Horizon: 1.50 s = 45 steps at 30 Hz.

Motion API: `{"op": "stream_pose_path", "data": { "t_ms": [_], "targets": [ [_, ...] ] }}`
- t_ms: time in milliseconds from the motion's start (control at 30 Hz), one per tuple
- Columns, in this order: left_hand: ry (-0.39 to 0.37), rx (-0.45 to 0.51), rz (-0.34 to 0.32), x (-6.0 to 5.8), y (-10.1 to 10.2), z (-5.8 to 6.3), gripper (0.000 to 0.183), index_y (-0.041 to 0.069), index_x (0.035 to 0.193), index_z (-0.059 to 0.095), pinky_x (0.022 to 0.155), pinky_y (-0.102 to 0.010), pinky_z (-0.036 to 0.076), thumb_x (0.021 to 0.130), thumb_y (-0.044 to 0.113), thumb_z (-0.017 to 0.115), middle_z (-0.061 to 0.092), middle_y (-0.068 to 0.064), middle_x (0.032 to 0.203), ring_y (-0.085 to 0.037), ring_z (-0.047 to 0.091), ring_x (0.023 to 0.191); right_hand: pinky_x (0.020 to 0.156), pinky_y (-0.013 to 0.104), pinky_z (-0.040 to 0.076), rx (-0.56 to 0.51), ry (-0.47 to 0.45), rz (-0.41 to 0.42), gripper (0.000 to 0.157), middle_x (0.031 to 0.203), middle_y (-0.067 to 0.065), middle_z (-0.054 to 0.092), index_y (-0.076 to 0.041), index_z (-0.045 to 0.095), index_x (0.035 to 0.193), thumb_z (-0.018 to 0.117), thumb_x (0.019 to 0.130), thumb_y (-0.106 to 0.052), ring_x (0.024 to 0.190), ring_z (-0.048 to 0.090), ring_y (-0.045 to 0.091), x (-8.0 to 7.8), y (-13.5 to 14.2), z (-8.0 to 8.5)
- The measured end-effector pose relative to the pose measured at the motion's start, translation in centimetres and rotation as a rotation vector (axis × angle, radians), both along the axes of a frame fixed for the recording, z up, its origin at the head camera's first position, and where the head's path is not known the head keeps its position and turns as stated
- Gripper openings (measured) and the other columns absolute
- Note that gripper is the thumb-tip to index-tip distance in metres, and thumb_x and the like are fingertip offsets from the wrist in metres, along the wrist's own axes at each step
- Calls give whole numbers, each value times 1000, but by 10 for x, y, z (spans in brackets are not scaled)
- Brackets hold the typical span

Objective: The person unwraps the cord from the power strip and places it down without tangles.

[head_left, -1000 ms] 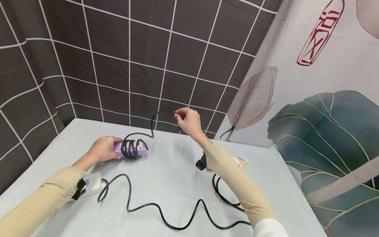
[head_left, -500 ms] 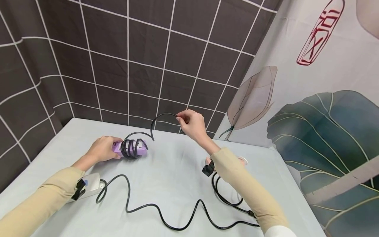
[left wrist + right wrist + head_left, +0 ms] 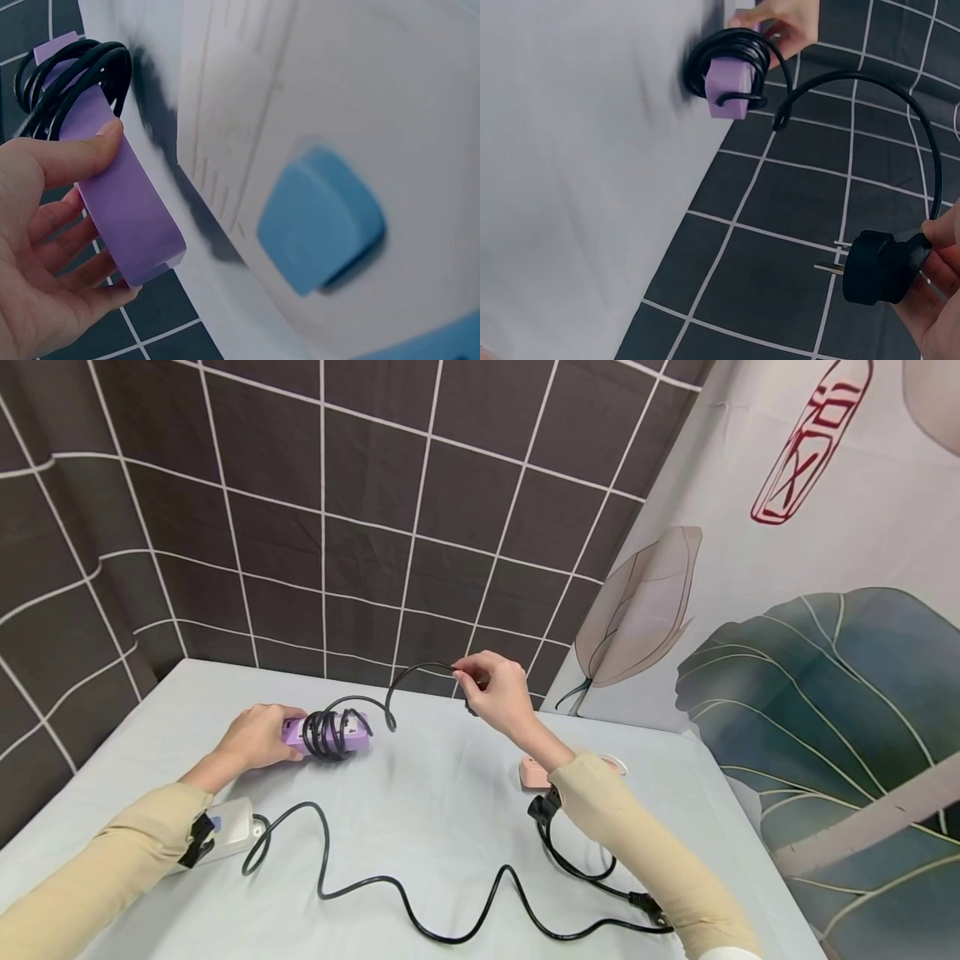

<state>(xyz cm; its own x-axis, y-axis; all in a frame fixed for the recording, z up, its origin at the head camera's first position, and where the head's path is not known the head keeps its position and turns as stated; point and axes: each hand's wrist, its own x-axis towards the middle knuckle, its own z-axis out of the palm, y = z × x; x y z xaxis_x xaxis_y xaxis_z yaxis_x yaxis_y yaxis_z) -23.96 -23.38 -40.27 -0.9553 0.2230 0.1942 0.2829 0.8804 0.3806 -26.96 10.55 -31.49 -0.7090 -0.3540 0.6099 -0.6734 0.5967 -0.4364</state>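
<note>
My left hand [image 3: 258, 735] grips one end of a purple power strip [image 3: 358, 740] at the back left of the table. Several turns of black cord [image 3: 739, 41] are wound around the strip's other end. From there the loose cord arcs over to my right hand [image 3: 498, 689], raised above the table's back. That hand pinches the cord's black plug [image 3: 877, 266] between thumb and fingers, prongs pointing away from the palm in the right wrist view. In the left wrist view, thumb and fingers lie on either side of the purple strip.
A white power strip [image 3: 236, 827] with a blue part [image 3: 319, 217] lies under my left wrist. Its black cord [image 3: 405, 893] snakes across the table's front to a black plug [image 3: 645, 903] at right. A pink block [image 3: 532, 774] with white cord sits beside my right forearm.
My right hand has moved down and a little to the right with the plug, which shows below the fingers now. The cord's arc has sunk lower. My left hand has hardly moved.
</note>
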Motion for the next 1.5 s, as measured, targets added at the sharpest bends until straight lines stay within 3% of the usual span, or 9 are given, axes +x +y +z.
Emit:
{"op": "stream_pose_path", "data": {
  "t_ms": [267, 467, 567, 867, 1067, 1333, 1500],
  "targets": [
    [-11, 4, 14, 0, -2, 1, 68, -5, 118, 63, 65, -43, 46, 60, 21, 87, 69, -21, 91, -23, 52, 67, 58, 19, 53, -19, -4, 16, 9, 83, 5, 69, -6, 73, 93, 67, 88, -8, 67, 65, 11, 8, 10, -1],
    [-19, 9, 30, 1, -4, 3, 68, -6, 119, 62, 63, -38, 43, 61, 20, 87, 62, -9, 71, -21, 48, 65, 56, 19, 52, -23, -44, 25, 9, 83, 5, 70, -5, 73, 93, 67, 88, -8, 63, 65, 12, 15, 16, -6],
    [-24, 13, 34, 1, -4, 3, 68, -6, 120, 62, 62, -37, 42, 62, 20, 86, 61, -9, 69, -21, 48, 65, 56, 19, 52, -19, -57, 20, 9, 84, 5, 70, -4, 73, 94, 67, 88, -9, 63, 65, 12, 17, 18, -8],
    [22, 14, 42, 1, -5, 5, 69, -7, 120, 61, 68, -47, 48, 61, 19, 86, 69, -26, 96, -28, 57, 73, 57, 21, 53, -24, -77, 10, 9, 85, 6, 70, -4, 73, 94, 67, 88, -7, 64, 65, 13, 19, 24, -12],
    [27, 8, 51, 1, -8, 6, 68, -7, 120, 61, 66, -46, 48, 62, 19, 86, 69, -24, 94, -27, 57, 71, 60, 29, 56, -60, -125, 17, 10, 85, 8, 70, -1, 72, 95, 66, 88, -6, 68, 63, 14, 19, 30, -15],
    [42, 6, 55, 3, -8, 4, 66, -7, 118, 62, 67, -47, 48, 62, 19, 85, 69, -24, 94, -28, 58, 72, 53, 18, 43, -118, -142, -15, 9, 81, 8, 71, -4, 73, 94, 68, 87, -6, 64, 57, 10, 18, 39, -14],
    [55, 10, 63, 4, -8, 3, 65, -7, 117, 62, 64, -45, 47, 61, 18, 85, 69, -23, 91, -29, 58, 71, 53, 19, 45, -148, -164, -29, 9, 82, 9, 71, -4, 73, 94, 68, 87, -9, 67, 59, 13, 19, 43, -13]
  ]
}}
